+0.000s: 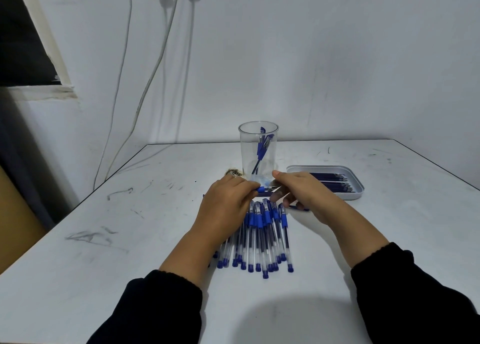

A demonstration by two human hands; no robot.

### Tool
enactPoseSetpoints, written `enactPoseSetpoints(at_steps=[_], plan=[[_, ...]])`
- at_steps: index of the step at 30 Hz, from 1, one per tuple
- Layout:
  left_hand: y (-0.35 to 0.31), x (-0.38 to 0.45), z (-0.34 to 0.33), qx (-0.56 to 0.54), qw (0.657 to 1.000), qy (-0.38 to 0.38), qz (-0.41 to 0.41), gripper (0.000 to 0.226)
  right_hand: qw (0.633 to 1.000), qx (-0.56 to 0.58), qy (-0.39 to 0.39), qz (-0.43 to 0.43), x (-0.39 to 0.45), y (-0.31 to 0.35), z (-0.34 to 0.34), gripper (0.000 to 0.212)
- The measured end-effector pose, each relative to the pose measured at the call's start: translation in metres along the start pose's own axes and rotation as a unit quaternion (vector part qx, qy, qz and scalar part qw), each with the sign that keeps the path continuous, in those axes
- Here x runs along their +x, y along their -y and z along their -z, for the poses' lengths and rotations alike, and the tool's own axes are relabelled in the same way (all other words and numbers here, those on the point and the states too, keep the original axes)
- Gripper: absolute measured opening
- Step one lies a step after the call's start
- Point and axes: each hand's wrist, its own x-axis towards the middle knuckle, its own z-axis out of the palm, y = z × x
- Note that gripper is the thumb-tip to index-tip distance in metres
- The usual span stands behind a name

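Long black sleeves, plain soft fabric: left sleeve (pixel 155 310) at lower left of frame, right sleeve (pixel 420 291) at lower right. Cuffs bunched, ending partway up forearms. Bare: left hand (pixel 226 200), right hand (pixel 304 190).

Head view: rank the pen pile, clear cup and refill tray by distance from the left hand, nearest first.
1. Pen pile, directly beside and under the left hand.
2. Clear cup, just behind, to its right.
3. Refill tray, far right, beyond the right hand.
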Motion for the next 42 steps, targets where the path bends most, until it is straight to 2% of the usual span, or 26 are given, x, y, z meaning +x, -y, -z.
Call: enactPoseSetpoints(at_steps=[3,5,15,18,22,34,38,42], plan=[[-0.0011,0.0002,0.0006,0.000,1.000,-0.003,0.003,0.020,1.000,0.007,0.025,0.002,-0.0013,0.0010,0.0035,0.016],[-0.0010,0.0001,0.0005,-0.001,1.000,-0.005,0.000,0.019,1.000,-0.003,0.026,0.007,-0.0024,0.0006,0.0032,0.013],[0.0014,0.0001,-0.0011,0.000,1.000,-0.002,-0.013,0.021,0.999,-0.021,0.023,-0.007,-0.0018,-0.0012,-0.0011,0.046],[0.0011,-0.0006,-0.0007,-0.004,1.000,0.001,-0.008,0.020,0.999,0.014,0.034,-0.022,-0.0010,0.0002,0.0005,0.032],[-0.0001,-0.0007,-0.0004,-0.005,1.000,0.002,-0.008,0.020,1.000,-0.014,0.027,-0.002,-0.0007,0.0001,0.0011,0.016],[0.0005,0.0003,-0.0007,-0.010,1.000,0.004,-0.021,0.031,0.999,-0.035,0.026,0.002,-0.0004,-0.0023,-0.0007,0.040],[0.0003,-0.0001,-0.0008,-0.009,1.000,0.002,-0.018,0.023,0.999,-0.033,0.032,0.005,-0.0013,-0.0022,-0.0003,0.047],[-0.0009,-0.0002,-0.0007,-0.002,1.000,0.001,-0.013,0.021,0.999,-0.020,0.050,-0.002,-0.0008,-0.0011,0.0010,0.029]])
